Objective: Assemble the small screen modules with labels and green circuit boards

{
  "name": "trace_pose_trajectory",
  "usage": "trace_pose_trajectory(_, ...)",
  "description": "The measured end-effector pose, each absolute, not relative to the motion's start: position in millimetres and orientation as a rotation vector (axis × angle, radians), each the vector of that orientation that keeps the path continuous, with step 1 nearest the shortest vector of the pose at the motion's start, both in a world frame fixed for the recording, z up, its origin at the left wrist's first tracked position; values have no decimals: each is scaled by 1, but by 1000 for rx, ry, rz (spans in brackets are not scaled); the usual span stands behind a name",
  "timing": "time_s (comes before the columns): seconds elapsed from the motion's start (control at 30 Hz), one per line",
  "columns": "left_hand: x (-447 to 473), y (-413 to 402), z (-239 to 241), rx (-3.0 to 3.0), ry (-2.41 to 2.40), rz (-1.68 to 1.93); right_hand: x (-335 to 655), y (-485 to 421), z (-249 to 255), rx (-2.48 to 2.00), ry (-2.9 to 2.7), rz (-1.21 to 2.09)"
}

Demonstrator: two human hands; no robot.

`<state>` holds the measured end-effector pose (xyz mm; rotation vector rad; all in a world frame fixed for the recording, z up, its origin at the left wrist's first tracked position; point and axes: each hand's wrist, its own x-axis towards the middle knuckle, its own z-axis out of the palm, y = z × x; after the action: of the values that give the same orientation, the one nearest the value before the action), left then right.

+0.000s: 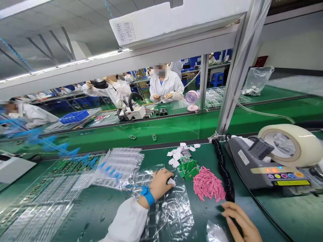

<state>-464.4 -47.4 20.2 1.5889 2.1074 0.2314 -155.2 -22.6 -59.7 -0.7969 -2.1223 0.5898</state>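
White piece (172, 182) looks pinched in the left hand (161, 183), over clear plastic packaging (178, 211) on the tabletop (101, 208). Right hand (239, 218) loosely spread, nothing visible in it, near pink strips (209, 184). Step in hand, probably: handling the white piece; next move seems to call for a steady, light grip. Containers: clear bag (262, 75), far right, holds white bits (253, 90); clear trays (55, 188), left, carry green boards (73, 164); blue tray (73, 116), contents can't be made out.

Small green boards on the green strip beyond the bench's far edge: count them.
2: one board left of centre, the other board to its right, nearer centre. The metal post may hide more.
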Motion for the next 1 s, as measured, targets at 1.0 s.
trace_pose_trajectory(1.0, -547, -196, 32, 1159, 2466, 396, -305, -47, 14, -314, -3169, 583)
